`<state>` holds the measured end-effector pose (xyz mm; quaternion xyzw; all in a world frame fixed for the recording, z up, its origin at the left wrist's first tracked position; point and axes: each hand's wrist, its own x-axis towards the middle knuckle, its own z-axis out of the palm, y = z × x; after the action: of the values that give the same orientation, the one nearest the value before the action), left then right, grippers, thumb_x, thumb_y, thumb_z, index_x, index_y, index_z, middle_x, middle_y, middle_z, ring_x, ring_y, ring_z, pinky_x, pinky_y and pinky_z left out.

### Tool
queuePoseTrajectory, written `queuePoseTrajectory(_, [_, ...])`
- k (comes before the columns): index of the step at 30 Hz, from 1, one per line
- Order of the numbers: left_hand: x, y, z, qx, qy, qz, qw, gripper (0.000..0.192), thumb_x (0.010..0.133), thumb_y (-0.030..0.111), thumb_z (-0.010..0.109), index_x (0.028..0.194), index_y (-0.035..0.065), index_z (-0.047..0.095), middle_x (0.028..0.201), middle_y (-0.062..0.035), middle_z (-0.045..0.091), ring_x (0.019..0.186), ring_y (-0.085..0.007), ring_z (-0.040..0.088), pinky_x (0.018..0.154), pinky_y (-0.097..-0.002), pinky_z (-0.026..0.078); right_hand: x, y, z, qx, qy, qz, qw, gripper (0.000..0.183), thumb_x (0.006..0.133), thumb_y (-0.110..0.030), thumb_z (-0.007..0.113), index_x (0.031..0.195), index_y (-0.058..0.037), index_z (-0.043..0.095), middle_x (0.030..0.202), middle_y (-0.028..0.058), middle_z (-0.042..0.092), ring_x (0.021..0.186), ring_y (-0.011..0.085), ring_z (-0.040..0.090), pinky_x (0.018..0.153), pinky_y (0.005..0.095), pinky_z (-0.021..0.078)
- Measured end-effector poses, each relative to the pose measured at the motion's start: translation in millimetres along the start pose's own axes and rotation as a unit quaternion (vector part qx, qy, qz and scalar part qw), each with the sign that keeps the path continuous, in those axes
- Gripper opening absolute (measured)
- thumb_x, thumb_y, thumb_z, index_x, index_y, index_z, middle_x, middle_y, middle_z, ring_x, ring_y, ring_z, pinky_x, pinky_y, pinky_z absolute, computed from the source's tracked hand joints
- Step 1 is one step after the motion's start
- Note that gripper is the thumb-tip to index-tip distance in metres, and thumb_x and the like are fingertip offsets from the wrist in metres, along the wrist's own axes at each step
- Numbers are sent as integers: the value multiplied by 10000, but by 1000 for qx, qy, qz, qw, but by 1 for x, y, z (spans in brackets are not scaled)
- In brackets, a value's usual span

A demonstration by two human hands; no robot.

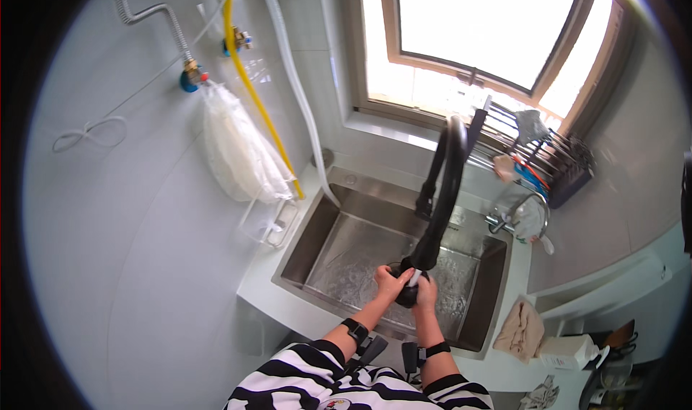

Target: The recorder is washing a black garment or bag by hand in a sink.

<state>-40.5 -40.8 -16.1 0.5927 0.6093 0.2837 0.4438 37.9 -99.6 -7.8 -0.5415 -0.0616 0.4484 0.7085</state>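
Note:
Over a stainless steel sink, my left hand and my right hand hold a small dark rounded object between them; its exact kind cannot be told. Directly above it is the spout head of a black kitchen faucet, with a white stream of water running onto the object. My left fingers and thumb grip its left and top side, while my right hand is against its right side. Water lies over the sink's bottom.
A white hose enters the sink's back left corner. Right of the sink stand a small chrome faucet, a folded beige cloth and a white pump bottle. A dark rack is by the window. A white mesh bag hangs at left.

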Motion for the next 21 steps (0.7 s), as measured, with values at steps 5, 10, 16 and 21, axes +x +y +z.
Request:
queuePoseTrajectory(5, [-9,22,-6,-287,-61,-170,941,729,618,488,663,1135,25,441,1069,-221,487,941,-301,512,780,-370,407,-10,-10,18,-28,14,-80,996,247,717,-84,465,950,-11,500,848,45,523,740,130,508,673,260,414])
queuePoseTrajectory(10, [-9,38,-2,-54,79,-28,995,399,708,372,572,776,-22,584,660,-155,592,632,-260,590,584,-344,434,-10,-7,21,66,-60,-11,996,284,778,-125,393,1036,-27,460,907,56,518,802,157,519,715,296,424])
queuePoseTrajectory(16, [-21,59,-19,27,20,38,999,284,641,297,532,686,22,583,663,-199,563,651,-374,545,586,-424,426,-4,9,11,144,-63,31,987,211,784,-157,419,918,-29,520,816,60,540,733,169,542,660,303,437])
queuePoseTrajectory(21, [-21,55,-31,32,-25,33,999,255,619,272,523,647,24,575,617,-190,550,610,-368,543,555,-421,425,-7,24,12,163,-44,94,981,216,774,-198,448,865,-19,530,791,63,546,724,168,552,650,301,441])
